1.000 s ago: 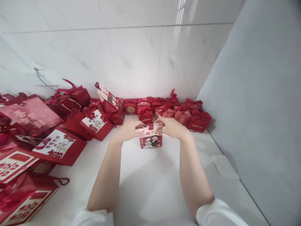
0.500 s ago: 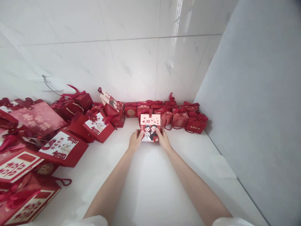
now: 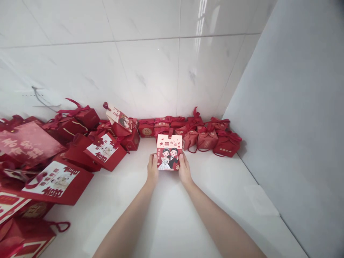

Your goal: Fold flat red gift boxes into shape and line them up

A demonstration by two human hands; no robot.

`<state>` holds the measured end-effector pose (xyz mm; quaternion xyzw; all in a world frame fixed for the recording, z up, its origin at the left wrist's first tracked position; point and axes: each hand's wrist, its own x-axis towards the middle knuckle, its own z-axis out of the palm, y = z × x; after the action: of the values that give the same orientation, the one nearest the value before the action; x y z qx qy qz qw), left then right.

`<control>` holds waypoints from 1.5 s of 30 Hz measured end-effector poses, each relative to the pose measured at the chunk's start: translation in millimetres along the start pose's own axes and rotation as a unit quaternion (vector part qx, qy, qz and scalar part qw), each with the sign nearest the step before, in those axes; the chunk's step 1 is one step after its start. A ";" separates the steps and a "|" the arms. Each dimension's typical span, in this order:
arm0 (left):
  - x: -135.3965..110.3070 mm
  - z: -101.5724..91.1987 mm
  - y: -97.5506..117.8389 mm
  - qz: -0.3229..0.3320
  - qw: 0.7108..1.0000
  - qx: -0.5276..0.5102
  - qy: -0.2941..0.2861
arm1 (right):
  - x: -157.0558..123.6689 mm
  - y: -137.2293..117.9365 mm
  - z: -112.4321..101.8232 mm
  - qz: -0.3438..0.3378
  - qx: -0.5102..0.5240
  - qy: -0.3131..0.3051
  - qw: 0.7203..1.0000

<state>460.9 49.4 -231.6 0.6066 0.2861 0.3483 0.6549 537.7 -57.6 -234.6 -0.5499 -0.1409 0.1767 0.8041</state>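
Observation:
A small red and pink gift box [image 3: 169, 152] with a cartoon couple on its front stands on the white counter [image 3: 172, 208], just in front of a row of red boxes. My left hand [image 3: 152, 171] grips its left side and my right hand [image 3: 185, 168] grips its right side, thumbs on the front face. Both arms reach straight out from the bottom of the view.
A row of small red ribbon-tied boxes [image 3: 206, 136] lines the tiled back wall. Larger red gift bags and boxes [image 3: 53, 179] are piled at the left. A grey wall [image 3: 295, 125] closes the right side.
Both hands have gone from the box's top to its sides and pushed it away from me, toward the row of red boxes. My arms are stretched out further.

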 end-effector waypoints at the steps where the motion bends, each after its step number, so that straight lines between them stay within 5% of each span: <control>1: 1.6 -0.4 0.0 0.001 1.000 0.000 0.000 | 2.2 0.1 0.3 0.001 -0.002 -0.002 1.000; 45: 6.4 3.4 0.7 -0.021 0.999 0.026 0.002 | 12.9 9.9 -5.9 0.006 -0.020 0.003 1.000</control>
<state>467.4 52.5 -230.3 0.6163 0.3088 0.3283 0.6458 550.6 -53.6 -245.5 -0.5674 -0.1388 0.1768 0.7922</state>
